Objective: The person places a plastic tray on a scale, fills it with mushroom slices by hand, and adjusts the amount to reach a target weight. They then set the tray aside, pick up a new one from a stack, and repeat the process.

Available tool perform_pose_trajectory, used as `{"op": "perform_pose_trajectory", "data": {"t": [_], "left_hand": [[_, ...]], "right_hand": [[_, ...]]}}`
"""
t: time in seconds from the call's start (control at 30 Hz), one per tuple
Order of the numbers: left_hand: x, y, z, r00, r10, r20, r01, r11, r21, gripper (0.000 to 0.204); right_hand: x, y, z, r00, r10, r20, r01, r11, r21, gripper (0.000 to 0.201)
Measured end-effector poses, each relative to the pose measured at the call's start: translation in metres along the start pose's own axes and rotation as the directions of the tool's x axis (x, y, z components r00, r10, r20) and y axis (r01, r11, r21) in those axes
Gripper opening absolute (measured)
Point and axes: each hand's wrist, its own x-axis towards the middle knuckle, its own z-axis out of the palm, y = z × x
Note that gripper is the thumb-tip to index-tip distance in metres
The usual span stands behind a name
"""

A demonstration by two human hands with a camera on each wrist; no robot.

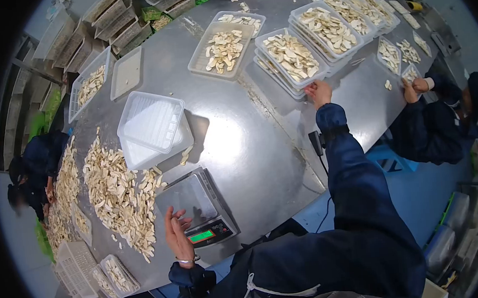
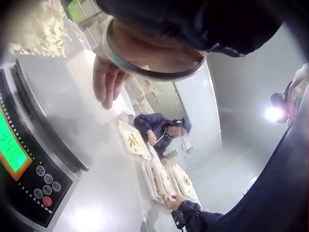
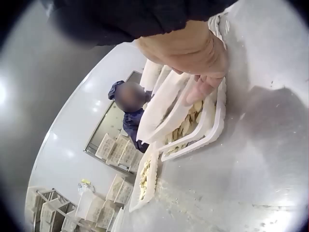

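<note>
My right hand (image 1: pixel 319 92) grips the near edge of a stacked clear tray (image 1: pixel 291 57) filled with pale slices. In the right wrist view, the fingers (image 3: pixel 205 87) of that hand reach over the tray's rim, beside slices (image 3: pixel 186 126) in the layer below. My left hand (image 1: pixel 179 236) hovers by the scale (image 1: pixel 192 199), fingers loosely bent and holding nothing. Seen from the left wrist, its fingers (image 2: pixel 108 82) hang relaxed beyond the lit scale display (image 2: pixel 13 149). Empty clear trays (image 1: pixel 151 122) are stacked behind the scale.
Loose slices (image 1: pixel 114 185) lie heaped on the metal table (image 1: pixel 241 187) at left. Filled trays (image 1: pixel 224 50) stand toward the back, with more stacks at back right. One worker (image 1: pixel 436 118) is at the right, another (image 1: pixel 37 163) at the left. A cable hangs by the table's edge.
</note>
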Motion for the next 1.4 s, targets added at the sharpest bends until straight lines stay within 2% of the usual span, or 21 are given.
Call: {"op": "perform_pose_trajectory", "data": {"t": [0.07, 0.17, 0.27, 0.3, 0.4, 0.47, 0.5, 0.57, 0.67, 0.77, 0.8, 0.87, 0.97, 1.07, 1.13, 1.2, 1.23, 1.3, 1.33, 1.37, 1.4], "left_hand": [[0.002, 0.002, 0.002, 1.000, 0.004, 0.012, -0.005, 1.000, 0.011, 0.047], [0.014, -0.002, 0.003, 0.999, 0.034, 0.013, -0.034, 0.999, 0.002, 0.047], [0.023, -0.003, 0.000, 0.999, 0.017, -0.033, -0.017, 1.000, 0.000, 0.048], [0.024, -0.002, -0.001, 0.999, 0.033, -0.027, -0.033, 0.999, -0.005, 0.047], [0.025, -0.004, 0.000, 1.000, 0.019, 0.021, -0.018, 1.000, -0.015, 0.042], [0.022, -0.005, 0.005, 0.997, 0.041, 0.068, -0.040, 0.999, -0.025, 0.039], [0.020, -0.006, 0.005, 0.996, 0.043, 0.084, -0.041, 0.999, -0.029, 0.038], [0.018, -0.008, 0.002, 0.993, 0.049, 0.105, -0.045, 0.998, -0.043, 0.037], [0.006, -0.017, -0.012, 0.991, 0.042, 0.124, -0.034, 0.997, -0.064, 0.035], [-0.005, -0.032, -0.036, 0.986, 0.028, 0.167, -0.009, 0.993, -0.114, 0.034], [-0.009, -0.034, -0.044, 0.986, -0.006, 0.169, 0.032, 0.988, -0.154, 0.033], [-0.016, -0.049, -0.064, 0.980, 0.024, 0.197, 0.004, 0.990, -0.141, 0.037], [-0.024, -0.064, -0.094, 0.976, 0.055, 0.212, -0.017, 0.985, -0.174, 0.039], [-0.028, -0.087, -0.128, 0.983, 0.030, 0.181, 0.004, 0.983, -0.184, 0.037], [-0.023, -0.097, -0.146, 0.992, 0.015, 0.129, 0.013, 0.977, -0.212, 0.037], [-0.014, -0.109, -0.164, 0.994, 0.017, 0.108, 0.013, 0.961, -0.276, 0.041], [-0.007, -0.110, -0.172, 0.999, 0.029, 0.013, -0.024, 0.957, -0.290, 0.045], [0.013, -0.103, -0.182, 0.985, 0.054, -0.166, -0.104, 0.946, -0.307, 0.056], [0.025, -0.103, -0.190, 0.972, 0.080, -0.221, -0.148, 0.938, -0.314, 0.061], [0.035, -0.104, -0.201, 0.957, 0.103, -0.271, -0.190, 0.929, -0.318, 0.066], [0.042, -0.104, -0.211, 0.963, 0.063, -0.264, -0.176, 0.886, -0.430, 0.067]], "right_hand": [[-0.014, -0.006, -0.006, 0.999, 0.018, -0.038, -0.022, 0.994, -0.103, 0.021], [-0.052, -0.009, -0.017, 0.992, -0.111, -0.058, 0.101, 0.982, -0.160, 0.023], [-0.092, -0.001, -0.018, 0.980, -0.172, 0.097, 0.196, 0.910, -0.364, 0.024], [-0.107, 0.006, -0.013, 0.939, -0.220, 0.263, 0.303, 0.891, -0.337, 0.024], [-0.158, 0.025, 0.028, 0.829, -0.138, 0.541, 0.408, 0.812, -0.417, 0.019], [-0.201, 0.027, 0.069, 0.739, -0.056, 0.672, 0.458, 0.773, -0.439, 0.018], [-0.217, 0.033, 0.089, 0.663, -0.121, 0.739, 0.579, 0.709, -0.403, 0.016], [-0.244, 0.035, 0.125, 0.593, -0.126, 0.795, 0.675, 0.616, -0.406, 0.020], [-0.258, 0.053, 0.171, 0.626, 0.000, 0.780, 0.638, 0.576, -0.511, 0.031], [-0.250, 0.091, 0.214, 0.668, 0.013, 0.744, 0.655, 0.465, -0.596, 0.048], [-0.249, 0.099, 0.229, 0.707, 0.020, 0.707, 0.633, 0.430, -0.644, 0.049], [-0.246, 0.113, 0.256, 0.780, 0.027, 0.625, 0.580, 0.343, -0.738, 0.051], [-0.229, 0.135, 0.281, 0.752, -0.035, 0.658, 0.655, 0.146, -0.741, 0.045], [-0.205, 0.152, 0.288, 0.793, -0.123, 0.596, 0.609, 0.172, -0.775, 0.036], [-0.224, 0.141, 0.289, 0.832, -0.177, 0.526, 0.540, 0.477, -0.694, 0.031], [-0.259, 0.128, 0.293, 0.786, -0.211, 0.582, 0.572, 0.606, -0.553, 0.022], [-0.280, 0.118, 0.294, 0.764, -0.236, 0.601, 0.578, 0.664, -0.474, 0.018], [-0.328, 0.103, 0.297, 0.708, -0.187, 0.681, 0.605, 0.659, -0.447, 0.016], [-0.352, 0.099, 0.296, 0.632, -0.124, 0.765, 0.612, 0.685, -0.395, 0.016], [-0.371, 0.099, 0.295, 0.559, -0.077, 0.826, 0.663, 0.639, -0.389, 0.016], [-0.403, 0.099, 0.296, 0.537, -0.009, 0.844, 0.643, 0.651, -0.402, 0.016]]}}
